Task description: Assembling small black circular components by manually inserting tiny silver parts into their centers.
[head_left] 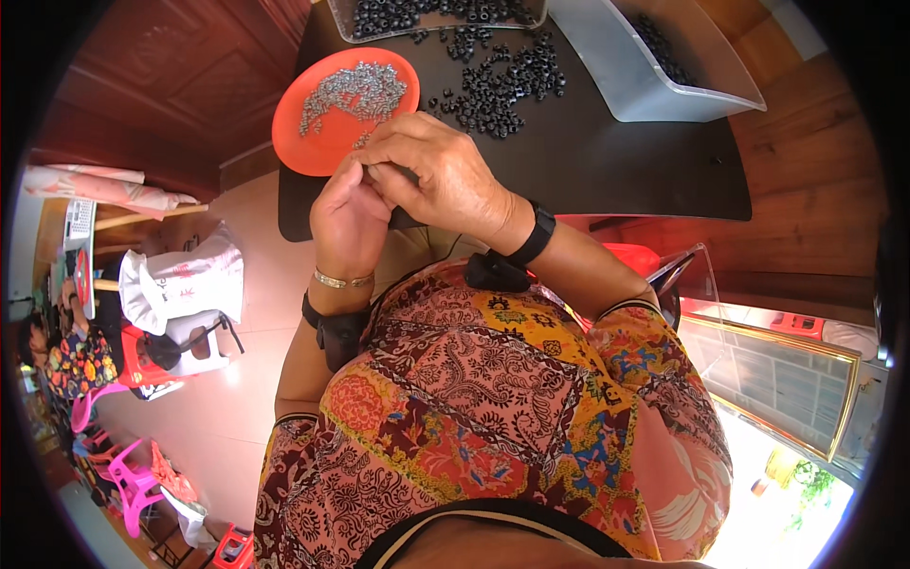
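My two hands meet at the near edge of the dark table (626,180), right in front of an orange-red plate (296,152). Fingers of my left hand (349,223) are bent and pressed up against those of my right hand (441,171), which reaches across from the right in a pinch. Whatever sits between the fingertips is hidden. A heap of small silvery metal pieces (355,95) lies on the plate, just beyond my fingers. To the right of the plate, small black ring-like parts (502,95) are spread loose on the tabletop.
At the far edge stands a clear tray (379,36) of black parts. A translucent bin (654,90) with more parts lies at the far right. Off to the left are a white sack (185,284), pink plastic stools (137,484) and another person (71,351).
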